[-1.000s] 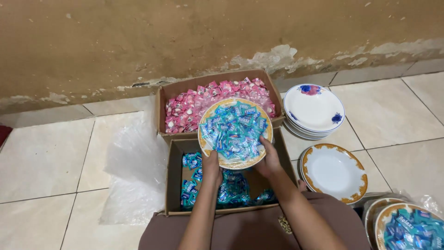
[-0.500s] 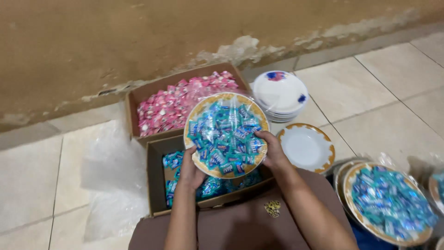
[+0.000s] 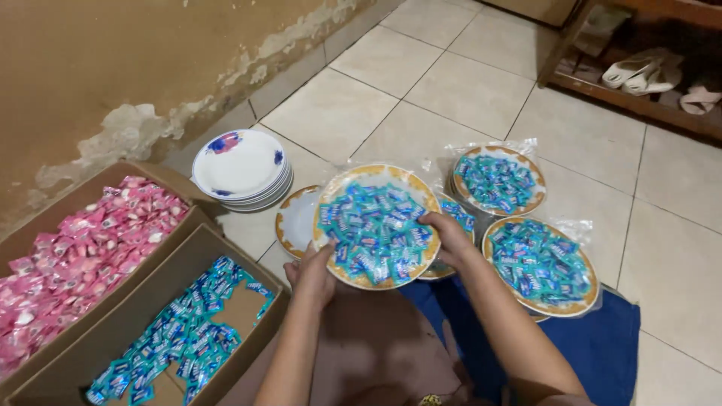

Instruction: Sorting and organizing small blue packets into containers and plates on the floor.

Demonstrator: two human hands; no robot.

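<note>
A gold-rimmed plate of blue-wrapped candies (image 3: 374, 223) is held up between both my hands. My left hand (image 3: 312, 272) grips its near left edge and my right hand (image 3: 448, 234) grips its right edge. The plate hangs above an empty gold-rimmed plate (image 3: 295, 219) on the floor. Right of it lie two more filled plates (image 3: 498, 180) (image 3: 540, 263) in clear plastic, and another filled plate (image 3: 456, 216) is partly hidden behind my right hand.
A cardboard box of blue candies (image 3: 173, 331) sits at lower left, with a box of pink candies (image 3: 79, 252) behind it. A stack of white flowered plates (image 3: 241, 167) stands by the wall. Blue cloth (image 3: 602, 346) lies under the plates. A wooden rack with sandals (image 3: 647, 71) is at top right.
Both hands have carried the filled plate away from over the boxes to the right, toward the filled plates on the floor. The view has swung right with it.
</note>
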